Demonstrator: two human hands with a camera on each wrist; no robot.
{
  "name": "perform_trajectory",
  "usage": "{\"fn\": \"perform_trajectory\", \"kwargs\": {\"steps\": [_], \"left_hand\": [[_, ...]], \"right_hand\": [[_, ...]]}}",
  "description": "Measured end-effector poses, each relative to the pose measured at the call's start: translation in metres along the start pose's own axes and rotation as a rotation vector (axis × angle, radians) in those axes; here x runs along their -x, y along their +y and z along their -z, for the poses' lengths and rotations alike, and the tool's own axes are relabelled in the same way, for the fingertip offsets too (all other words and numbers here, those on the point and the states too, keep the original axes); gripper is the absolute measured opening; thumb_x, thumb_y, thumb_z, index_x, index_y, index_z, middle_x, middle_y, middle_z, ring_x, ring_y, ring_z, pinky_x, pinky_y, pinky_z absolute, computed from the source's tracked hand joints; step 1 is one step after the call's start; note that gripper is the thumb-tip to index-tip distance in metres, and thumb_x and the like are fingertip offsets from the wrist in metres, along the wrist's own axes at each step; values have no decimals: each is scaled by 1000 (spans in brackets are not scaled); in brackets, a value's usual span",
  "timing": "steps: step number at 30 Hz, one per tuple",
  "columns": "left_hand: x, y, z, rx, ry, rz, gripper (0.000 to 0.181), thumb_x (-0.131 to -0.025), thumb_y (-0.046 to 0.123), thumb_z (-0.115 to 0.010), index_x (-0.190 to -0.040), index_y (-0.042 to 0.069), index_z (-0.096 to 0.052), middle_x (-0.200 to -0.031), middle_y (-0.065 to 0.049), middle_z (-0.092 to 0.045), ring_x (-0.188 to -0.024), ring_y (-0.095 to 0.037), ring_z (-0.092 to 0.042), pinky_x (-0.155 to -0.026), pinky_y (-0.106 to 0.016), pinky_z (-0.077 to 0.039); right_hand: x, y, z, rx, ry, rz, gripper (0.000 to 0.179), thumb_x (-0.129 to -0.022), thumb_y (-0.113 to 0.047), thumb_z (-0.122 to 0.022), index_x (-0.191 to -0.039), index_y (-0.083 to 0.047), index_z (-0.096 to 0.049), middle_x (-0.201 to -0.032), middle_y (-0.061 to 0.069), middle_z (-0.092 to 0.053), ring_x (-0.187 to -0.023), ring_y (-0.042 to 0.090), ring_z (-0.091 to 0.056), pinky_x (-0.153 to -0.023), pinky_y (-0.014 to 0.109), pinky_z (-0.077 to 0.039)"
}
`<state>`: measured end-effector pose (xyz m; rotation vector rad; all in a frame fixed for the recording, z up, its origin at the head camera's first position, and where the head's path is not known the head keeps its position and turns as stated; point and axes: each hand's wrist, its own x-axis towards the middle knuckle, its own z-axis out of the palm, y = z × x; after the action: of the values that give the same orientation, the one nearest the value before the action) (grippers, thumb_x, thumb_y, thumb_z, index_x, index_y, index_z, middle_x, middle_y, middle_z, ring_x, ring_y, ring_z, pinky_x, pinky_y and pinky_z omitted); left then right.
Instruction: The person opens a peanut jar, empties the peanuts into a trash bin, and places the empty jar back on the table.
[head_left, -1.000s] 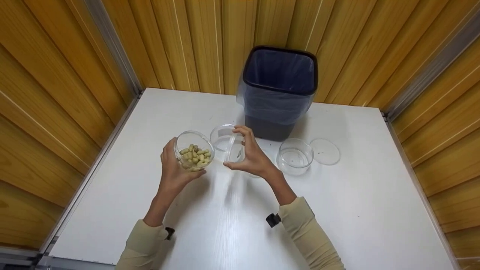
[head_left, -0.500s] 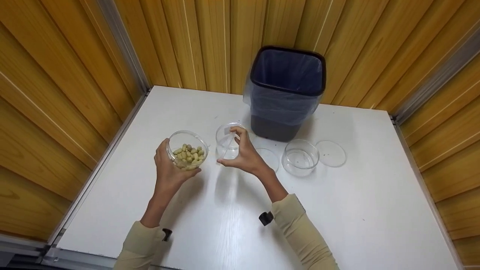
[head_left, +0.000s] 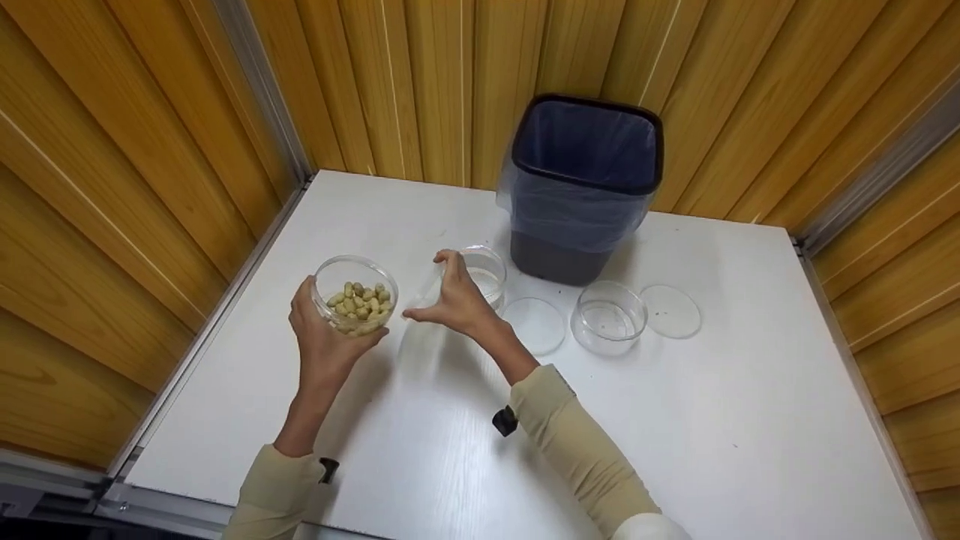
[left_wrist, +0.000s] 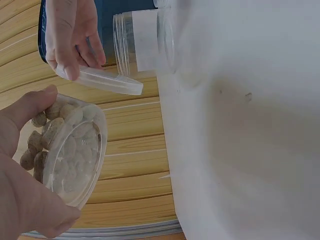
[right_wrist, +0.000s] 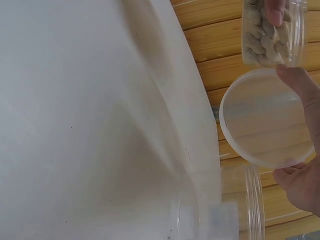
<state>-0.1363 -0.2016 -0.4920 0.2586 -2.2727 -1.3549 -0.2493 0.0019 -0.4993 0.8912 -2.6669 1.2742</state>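
My left hand (head_left: 322, 341) grips a clear round jar (head_left: 352, 268) of peanuts (head_left: 358, 301) from the side, tilted, with its open mouth facing up toward the head camera. To its right, my right hand (head_left: 463, 301) pinches a clear round lid (right_wrist: 265, 120) by its edge between thumb and fingers. The left wrist view shows this lid (left_wrist: 102, 81) almost edge-on, just apart from the peanut jar (left_wrist: 97, 165). Behind the right hand stands another clear jar (head_left: 489, 264), partly hidden by the fingers; a pale label (left_wrist: 145, 40) shows on its side.
A third clear jar (head_left: 609, 319) stands on the white table (head_left: 675, 435) to the right. Two clear lids lie flat, one lid (head_left: 536, 326) left of that jar and another lid (head_left: 673, 311) right of it. A lined trash bin (head_left: 577, 217) stands at the back by the wood-panel wall (head_left: 420, 90).
Both hands have moved left over the table, carrying the peanut jar and the lid. The flat lid by the right forearm now shows fully. The head view has shifted slightly left.
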Motion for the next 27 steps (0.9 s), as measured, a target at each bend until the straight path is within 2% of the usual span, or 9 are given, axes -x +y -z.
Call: {"fn": "perform_trajectory", "kwargs": {"steps": [5,7,10,14,17,22,27], "left_hand": [[-3,0,6,40,76,28,127,-57,13,-100,-156,8,-22,-156,-22,-24,-143,-38,-24,-112,-62,-32],[-4,0,9,51,101,30,128,-56,12,-100,-156,8,-21,-156,-22,-24,-143,-38,-24,-112,-63,-33],[-5,-1,13,65,123,22,128,-56,10,-100,-157,8,-20,-156,-22,-24,-143,-38,-25,-112,-64,-33],[-5,-2,15,84,144,5,128,-56,10,-101,-157,8,-21,-157,-22,-23,-143,-37,-25,-112,-63,-32],[-4,-3,15,87,154,-1,128,-55,10,-101,-157,8,-22,-157,-22,-24,-143,-36,-26,-112,-62,-32],[-2,-5,16,77,150,4,129,-55,10,-101,-157,8,-21,-157,-23,-23,-143,-37,-25,-113,-62,-30],[0,-6,15,69,129,14,129,-56,10,-100,-157,8,-20,-157,-23,-22,-143,-38,-25,-113,-62,-31]], "right_hand": [[-9,-4,-17,233,-8,82,88,-71,-42,-93,-121,-1,-33,-122,16,-38,-110,27,-46,-99,36,-46],[-12,-6,-25,309,-22,106,87,-71,-44,-92,-122,-1,-35,-127,16,-38,-113,26,-46,-100,34,-47],[-14,-10,-37,362,-44,120,85,-71,-46,-91,-121,-1,-39,-135,19,-39,-120,29,-48,-103,34,-47],[-15,-13,-54,381,-63,95,80,-72,-47,-90,-116,-2,-40,-142,25,-39,-132,35,-45,-109,35,-45],[-16,-15,-65,414,-61,85,78,-73,-48,-90,-113,-2,-41,-140,27,-40,-136,37,-43,-112,36,-42],[-17,-14,-80,547,-56,93,82,-73,-55,-86,-115,1,-44,-137,29,-42,-130,39,-47,-111,38,-43],[-18,-12,-88,643,-88,-6,89,-71,-59,-85,-128,-3,-46,-136,24,-43,-120,35,-51,-107,40,-43]]}}
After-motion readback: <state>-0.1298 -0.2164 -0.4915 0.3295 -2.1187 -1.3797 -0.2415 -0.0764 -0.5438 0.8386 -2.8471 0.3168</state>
